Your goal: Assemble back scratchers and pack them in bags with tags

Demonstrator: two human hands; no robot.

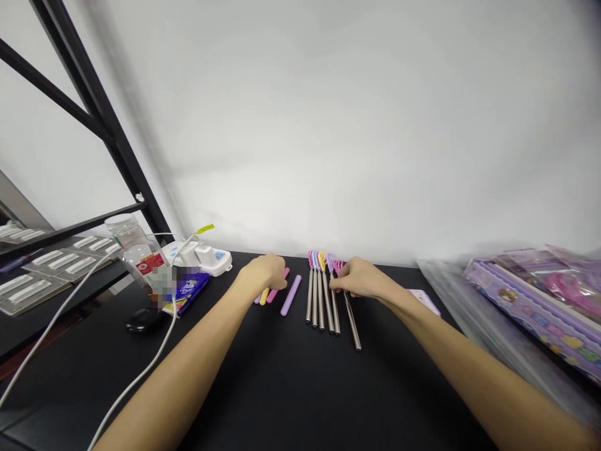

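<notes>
Clear plastic jar [136, 250] at left, contents unclear; lavender box [530, 313] at right beside clear-wrapped pink items [570, 291]. At centre, the left hand [267, 274] curls over coloured sticks [264, 297], grip hidden; the right hand [360, 277], apart, pinches a metal rod [353, 322].

Plain white wall [300, 125], faintly shadowed, behind black counter [338, 401]. Black frame [126, 164] with crossbars at left; second black surface [84, 295] beyond. Light diffuse.

Rods [327, 302] glossy metal; sticks [291, 295] smooth plastic; tabletop [338, 401] matt; jar [137, 252] clear, shiny plastic.
</notes>
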